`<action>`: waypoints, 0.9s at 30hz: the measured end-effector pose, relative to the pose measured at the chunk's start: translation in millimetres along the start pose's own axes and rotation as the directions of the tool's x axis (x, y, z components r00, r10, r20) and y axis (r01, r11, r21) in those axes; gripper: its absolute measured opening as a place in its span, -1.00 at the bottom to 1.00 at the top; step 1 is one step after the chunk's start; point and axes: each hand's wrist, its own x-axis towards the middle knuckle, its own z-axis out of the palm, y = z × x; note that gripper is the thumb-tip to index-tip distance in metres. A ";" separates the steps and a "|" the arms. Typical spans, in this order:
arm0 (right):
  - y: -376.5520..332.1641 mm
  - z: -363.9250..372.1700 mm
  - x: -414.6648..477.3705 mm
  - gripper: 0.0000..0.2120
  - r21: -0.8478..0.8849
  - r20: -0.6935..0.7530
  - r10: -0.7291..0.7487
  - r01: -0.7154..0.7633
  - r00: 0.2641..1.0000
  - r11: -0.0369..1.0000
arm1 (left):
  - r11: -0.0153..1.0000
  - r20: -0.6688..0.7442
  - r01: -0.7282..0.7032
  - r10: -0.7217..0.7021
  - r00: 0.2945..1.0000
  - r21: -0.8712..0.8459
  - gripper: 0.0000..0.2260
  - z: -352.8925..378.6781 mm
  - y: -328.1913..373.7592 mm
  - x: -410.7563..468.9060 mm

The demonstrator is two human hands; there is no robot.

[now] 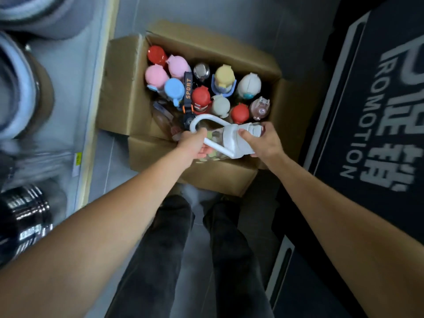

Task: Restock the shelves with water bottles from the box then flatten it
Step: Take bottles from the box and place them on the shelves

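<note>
Two bare forearms are shown reaching from the near edge toward the middle of the view. The left forearm (103, 226) is stretched out from the near left and the right forearm (344, 214) from the near right, so that the wrists are brought close together. The left grip (195, 143) is curled round the body of a white-lidded bottle (229, 136) held on its side. The right grip (263, 141) is wrapped round the lid end, with the thumb laid across the lid. Legs in dark trousers (160, 249) are seen between the arms.
</note>
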 end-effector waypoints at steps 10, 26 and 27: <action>-172.0 -58.9 -144.3 -0.44 -0.113 -0.009 -0.302 0.299 0.953 0.947 | 0.847 -0.164 -0.331 0.428 0.889 0.415 -0.74 -104.6 93.5 -190.2; -437.9 -85.5 -440.9 -0.39 0.018 0.266 -0.811 0.839 0.521 0.544 | 0.683 -0.530 -0.645 0.708 0.467 0.344 -0.46 -286.2 127.0 -544.7; -448.2 -77.3 -474.0 -0.34 0.039 0.306 -0.838 0.874 0.451 0.485 | 0.698 -0.619 -0.683 0.638 0.459 0.213 -0.46 -306.9 114.9 -570.6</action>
